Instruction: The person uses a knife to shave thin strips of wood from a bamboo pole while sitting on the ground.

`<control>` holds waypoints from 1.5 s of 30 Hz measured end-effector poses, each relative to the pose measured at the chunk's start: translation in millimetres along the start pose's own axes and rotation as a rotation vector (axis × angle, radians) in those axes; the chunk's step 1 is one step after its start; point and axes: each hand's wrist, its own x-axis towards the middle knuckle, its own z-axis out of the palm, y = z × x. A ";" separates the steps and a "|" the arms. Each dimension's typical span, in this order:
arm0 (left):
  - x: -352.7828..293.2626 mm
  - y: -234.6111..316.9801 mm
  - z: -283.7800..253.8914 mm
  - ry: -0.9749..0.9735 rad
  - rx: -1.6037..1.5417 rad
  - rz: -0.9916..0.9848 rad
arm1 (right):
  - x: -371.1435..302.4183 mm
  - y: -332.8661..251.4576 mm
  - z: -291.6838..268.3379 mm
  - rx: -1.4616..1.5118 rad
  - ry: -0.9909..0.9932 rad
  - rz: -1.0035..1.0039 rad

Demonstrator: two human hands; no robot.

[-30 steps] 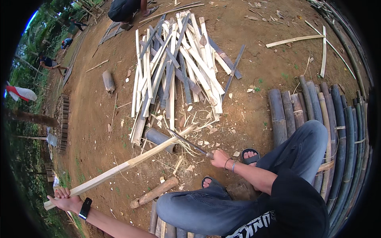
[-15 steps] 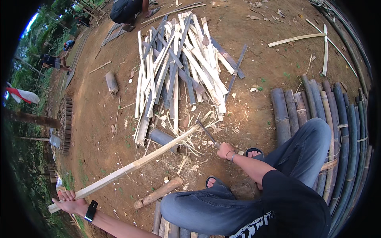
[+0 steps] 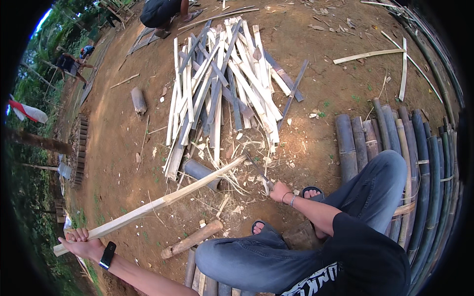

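Observation:
My left hand (image 3: 85,246) is closed around the near end of a long pale bamboo strip (image 3: 157,204), at the lower left. The strip slants up to the right, passing over a short dark bamboo section (image 3: 198,171) on the ground. In my right hand (image 3: 281,192) is the handle of a knife (image 3: 260,172), its narrow dark blade pointing up and left. The blade's tip lies beside the strip's far end; whether they touch, I cannot tell. Thin curled shavings (image 3: 236,185) and chips lie below that end.
A large heap of split bamboo strips (image 3: 217,89) lies ahead. Dark bamboo poles (image 3: 419,172) are lashed together at my right. A short log (image 3: 192,239) lies before my knee. Another person (image 3: 160,14) crouches beyond the heap, and a stub of bamboo (image 3: 138,100) lies left of it.
The strip's far end and my left hand have shifted slightly left in view. Curled shavings around the far end now look fewer. Both hands keep their holds; a distant person at upper left changed posture.

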 end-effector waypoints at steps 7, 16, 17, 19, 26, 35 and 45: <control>0.7 1.2 -3.9 -0.028 -0.013 -0.024 | -22.2 6.7 -7.0 -0.089 -0.099 -0.061; 29.5 -22.2 -121.7 -0.195 -0.277 -0.116 | -48.2 -6.0 -10.5 -0.068 -0.098 -0.173; 34.8 -29.7 -146.6 -0.223 -0.323 -0.134 | -61.2 -10.1 -13.3 -0.099 -0.120 -0.231; 38.6 -42.6 -192.7 -0.342 -0.445 -0.150 | -79.6 -19.4 -17.3 -0.114 -0.175 -0.283; 10.0 -44.3 -267.5 -0.518 -0.664 -0.123 | -101.4 -28.4 -83.0 -0.250 -0.249 -0.409; -50.1 24.4 -120.2 -0.730 -0.796 -0.074 | -139.3 -78.9 -276.5 -0.421 0.181 -0.458; -47.3 20.1 -100.9 -0.793 -0.813 -0.194 | -121.0 -112.9 -302.7 0.091 0.471 -0.524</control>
